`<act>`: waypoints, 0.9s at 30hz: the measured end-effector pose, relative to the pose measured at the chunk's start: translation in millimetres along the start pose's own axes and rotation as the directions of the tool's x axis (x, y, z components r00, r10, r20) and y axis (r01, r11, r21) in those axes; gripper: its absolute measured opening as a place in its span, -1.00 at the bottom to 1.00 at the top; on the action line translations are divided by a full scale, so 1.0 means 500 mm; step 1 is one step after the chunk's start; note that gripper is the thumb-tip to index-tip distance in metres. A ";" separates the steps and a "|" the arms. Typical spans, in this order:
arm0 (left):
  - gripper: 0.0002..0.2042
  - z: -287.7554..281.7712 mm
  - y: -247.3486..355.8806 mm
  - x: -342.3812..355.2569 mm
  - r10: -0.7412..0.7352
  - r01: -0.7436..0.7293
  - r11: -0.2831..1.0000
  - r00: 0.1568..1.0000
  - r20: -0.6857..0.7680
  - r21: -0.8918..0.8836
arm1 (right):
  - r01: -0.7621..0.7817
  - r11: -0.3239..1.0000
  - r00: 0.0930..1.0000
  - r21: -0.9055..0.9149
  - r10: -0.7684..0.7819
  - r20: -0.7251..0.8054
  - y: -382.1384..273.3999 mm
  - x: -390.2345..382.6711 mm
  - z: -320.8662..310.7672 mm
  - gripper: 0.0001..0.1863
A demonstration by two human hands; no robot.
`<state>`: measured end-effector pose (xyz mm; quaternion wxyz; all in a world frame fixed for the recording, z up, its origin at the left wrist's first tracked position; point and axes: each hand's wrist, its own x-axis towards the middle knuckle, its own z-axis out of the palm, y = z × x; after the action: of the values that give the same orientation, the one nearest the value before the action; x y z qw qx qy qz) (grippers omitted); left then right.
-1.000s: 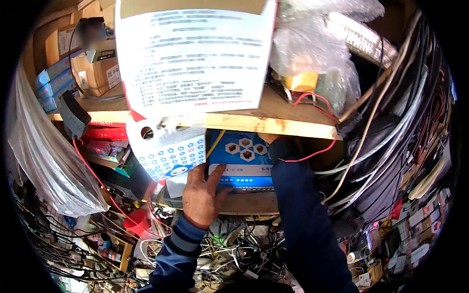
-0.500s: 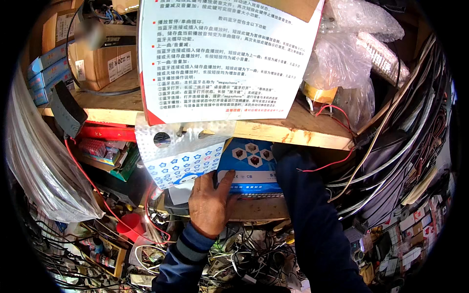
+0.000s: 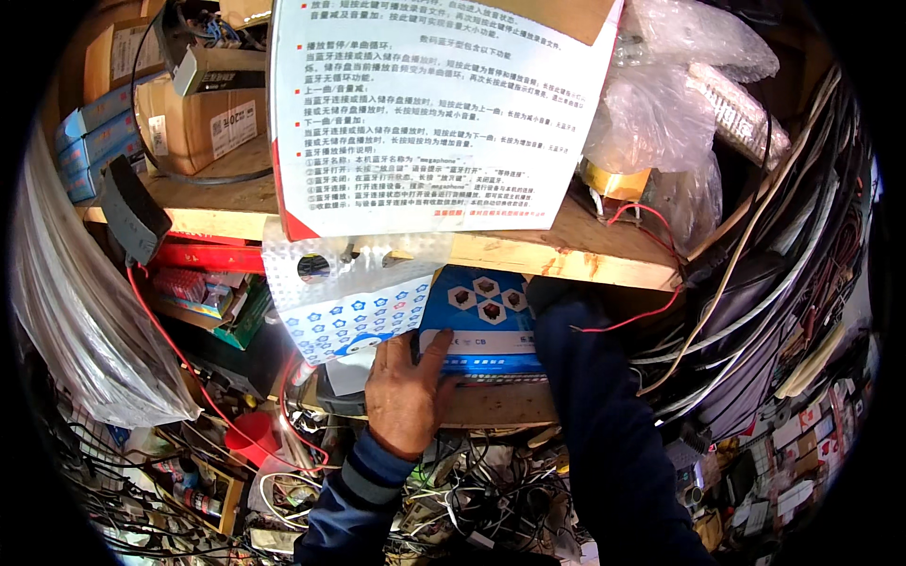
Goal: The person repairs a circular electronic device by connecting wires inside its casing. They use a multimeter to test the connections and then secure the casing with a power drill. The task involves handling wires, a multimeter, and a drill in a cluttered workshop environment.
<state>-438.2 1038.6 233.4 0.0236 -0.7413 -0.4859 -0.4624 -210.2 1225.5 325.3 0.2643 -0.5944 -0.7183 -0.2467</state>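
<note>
My left hand [image 3: 406,391] rests at the front of a blue box [image 3: 486,325] on the lower shelf. Its thumb lies against the box, apart from the other fingers, whose tips reach the edge of a clear plastic bag [image 3: 349,316] with small blue and red shapes. That bag hangs from under the upper shelf and covers part of the box's left side. My right arm [image 3: 604,406], in a dark blue sleeve, reaches in past the box's right end. The right hand is hidden beneath the upper shelf.
A big printed sheet [image 3: 434,123] stands before the wooden upper shelf [image 3: 604,257]. Cartons [image 3: 203,123] sit left, bubble-wrapped goods [image 3: 698,47] right. Cables [image 3: 802,217] hang on the right. A thin red wire [image 3: 613,328] crosses near my right arm. Tangled wires [image 3: 481,500] lie below.
The view has shifted very slightly. Both arms, the blue box and the bag stay in nearly the same places.
</note>
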 end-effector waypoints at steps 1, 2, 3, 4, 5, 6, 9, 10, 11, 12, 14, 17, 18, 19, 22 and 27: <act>-0.36 0.001 -0.002 0.000 -0.003 0.003 1.000 1.000 0.004 0.003 | 0.002 1.000 1.000 0.003 -0.002 0.000 -0.001 -0.002 0.004 -0.72; -0.36 0.003 -0.003 0.000 -0.006 0.006 1.000 1.000 0.008 0.004 | 0.003 1.000 1.000 0.004 -0.003 0.005 -0.001 -0.002 0.007 -0.72; -0.36 0.002 -0.003 -0.002 -0.012 0.012 1.000 1.000 0.010 0.011 | 0.003 1.000 1.000 0.006 -0.003 0.005 -0.003 -0.005 0.008 -0.72; -0.36 0.002 -0.003 -0.003 -0.019 0.019 1.000 1.000 0.011 0.016 | 0.005 1.000 1.000 0.010 -0.005 0.006 -0.006 -0.004 0.009 -0.72; -0.36 0.002 -0.002 -0.003 -0.025 0.025 0.999 1.000 0.013 0.020 | 0.007 1.000 1.000 0.009 -0.007 0.005 -0.007 -0.003 0.010 -0.72; -0.35 0.001 -0.001 -0.003 -0.025 0.024 0.999 1.000 0.014 0.025 | 0.005 1.000 1.000 0.012 -0.005 0.007 -0.007 -0.002 0.010 -0.72; -0.35 -0.001 0.001 -0.001 -0.021 0.020 0.999 1.000 0.015 0.029 | 0.007 1.000 1.000 0.009 -0.007 0.008 -0.006 -0.001 0.010 -0.72; -0.35 0.000 0.000 -0.002 -0.017 0.017 1.000 1.000 0.014 0.025 | 0.005 1.000 1.000 0.007 -0.005 0.013 -0.005 -0.001 0.010 -0.72; -0.35 0.001 -0.001 -0.001 -0.013 0.013 1.000 1.000 0.012 0.021 | 0.005 1.000 1.000 0.005 -0.005 0.012 -0.004 0.000 0.009 -0.72; -0.35 0.000 0.000 -0.001 -0.021 0.020 1.000 1.000 0.016 0.019 | 0.005 1.000 1.000 0.004 -0.005 0.014 -0.004 -0.001 0.010 -0.72; -0.35 -0.002 0.003 0.000 -0.033 0.033 0.999 0.999 0.026 0.018 | 0.005 1.000 1.000 0.006 -0.005 0.012 -0.004 -0.001 0.008 -0.72; -0.34 -0.008 0.002 0.004 0.000 0.000 1.000 1.000 -0.020 0.019 | 0.006 1.000 1.000 0.011 -0.006 0.014 -0.008 0.000 0.009 -0.72; -0.34 -0.007 0.001 0.003 -0.009 0.009 1.000 1.000 -0.011 0.008 | 0.007 1.000 1.000 0.009 -0.007 0.014 -0.008 0.001 0.008 -0.72; -0.34 -0.004 -0.001 0.002 -0.018 0.018 1.000 1.000 -0.002 -0.001 | 0.008 1.000 1.000 0.012 -0.009 0.014 -0.008 0.000 0.009 -0.72; -0.35 -0.004 0.001 0.001 -0.020 0.020 1.000 1.000 0.013 -0.015 | 0.007 1.000 1.000 0.006 -0.007 0.019 -0.003 -0.006 0.008 -0.71; -0.37 -0.004 0.003 0.004 -0.030 0.030 0.999 1.000 0.010 -0.011 | 0.004 1.000 1.000 0.006 -0.004 0.023 -0.004 -0.006 0.007 -0.71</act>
<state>-438.3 1037.9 236.5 0.0102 -0.7364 -0.4943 -0.4618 -212.0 1225.4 320.8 0.2573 -0.5950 -0.7232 -0.2383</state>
